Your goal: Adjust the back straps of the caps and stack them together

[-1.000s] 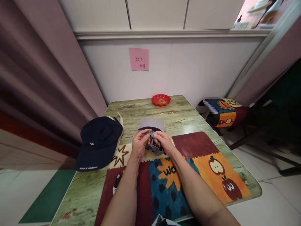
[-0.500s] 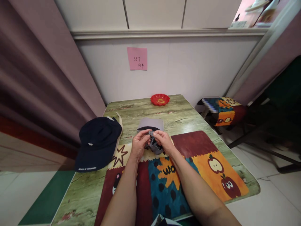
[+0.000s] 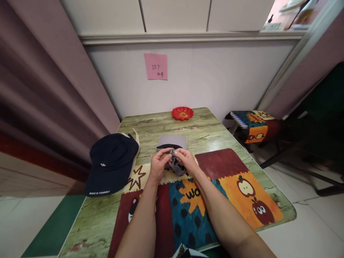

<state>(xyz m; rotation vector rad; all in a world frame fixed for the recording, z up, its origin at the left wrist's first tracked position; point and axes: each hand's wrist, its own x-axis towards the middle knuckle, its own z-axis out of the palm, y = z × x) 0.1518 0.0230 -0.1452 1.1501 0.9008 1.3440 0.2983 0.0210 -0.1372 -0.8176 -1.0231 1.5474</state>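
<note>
My left hand (image 3: pixel 159 163) and my right hand (image 3: pixel 187 160) meet over the patterned mat, each with thumb and fingers pinched on the grey strap (image 3: pixel 172 152) of a grey cap or visor. Its pale grey brim (image 3: pixel 172 139) points away from me, past my fingertips. The gathered grey fabric (image 3: pixel 177 169) hangs between my hands, with its dark inside partly showing. Fingers cover most of the strap, so I cannot tell whether its fastening is joined. Left of my hands lies a navy cap (image 3: pixel 114 154) with white lettering on its brim and a pale strap behind.
A red scalloped dish (image 3: pixel 182 114) stands at the back of the green wood-grain table (image 3: pixel 150 125). The colourful mat (image 3: pixel 215 165) lies under my forearms. To the right is a stool with a matching cover (image 3: pixel 258 130). A purple curtain (image 3: pixel 53 71) hangs at the left.
</note>
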